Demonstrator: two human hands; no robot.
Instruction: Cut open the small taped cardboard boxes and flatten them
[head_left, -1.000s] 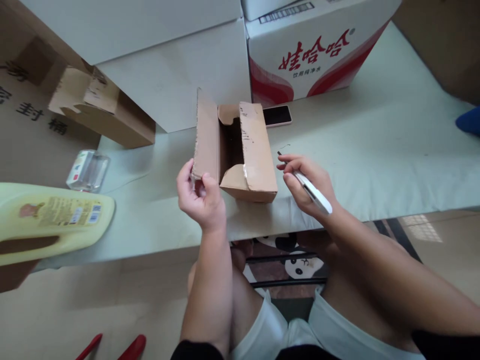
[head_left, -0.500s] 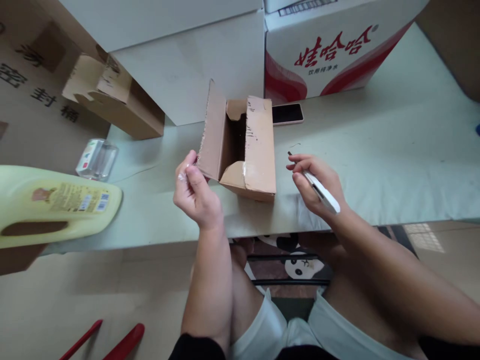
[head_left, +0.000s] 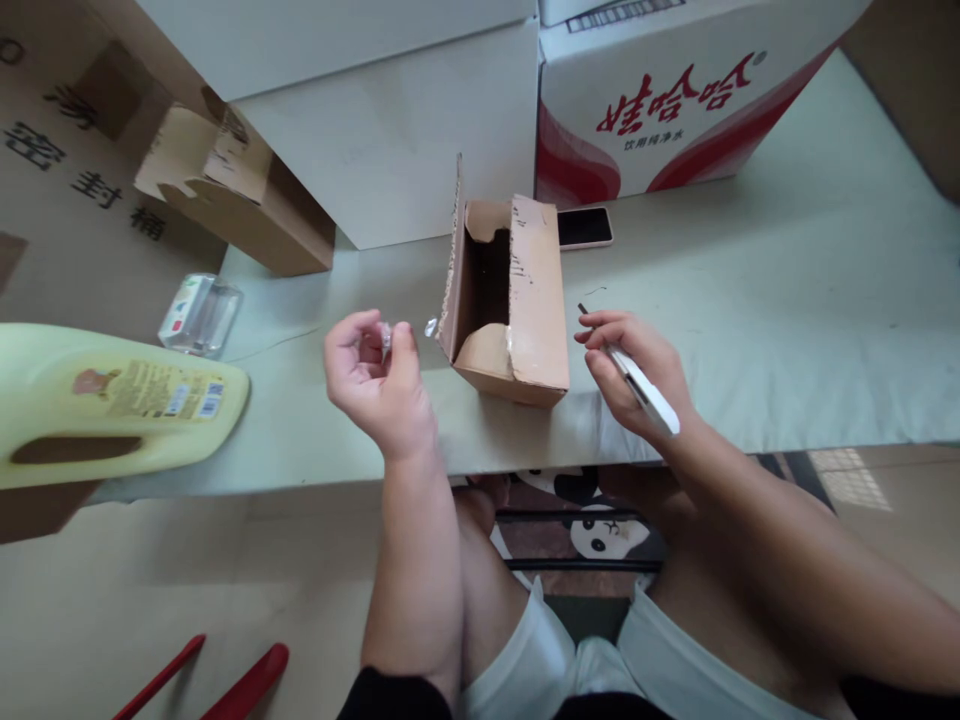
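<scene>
A small brown cardboard box point(head_left: 540, 320) stands on the cloth-covered table with its top open and its left flap upright. Left of it, apart from the flap, my left hand point(head_left: 382, 385) is closed on a crumpled bit of clear tape point(head_left: 386, 336). Another shiny scrap of tape point(head_left: 430, 327) shows beside the flap's near corner. On the box's right side, my right hand point(head_left: 637, 365) grips a white box cutter point(head_left: 646, 390), its dark tip pointing up and left. That hand does not touch the box.
A phone point(head_left: 586, 228) lies behind the box, before a red-and-white carton point(head_left: 652, 120) and a white carton point(head_left: 405, 150). To the left are another brown box point(head_left: 277, 215), a clear plastic container point(head_left: 202, 315) and a yellow jug point(head_left: 150, 400). The table edge point(head_left: 315, 490) runs nearest me.
My left hand has let go of the box's left flap and moved left. The flap has swung more upright. My right hand keeps the box cutter in nearly the same place.
</scene>
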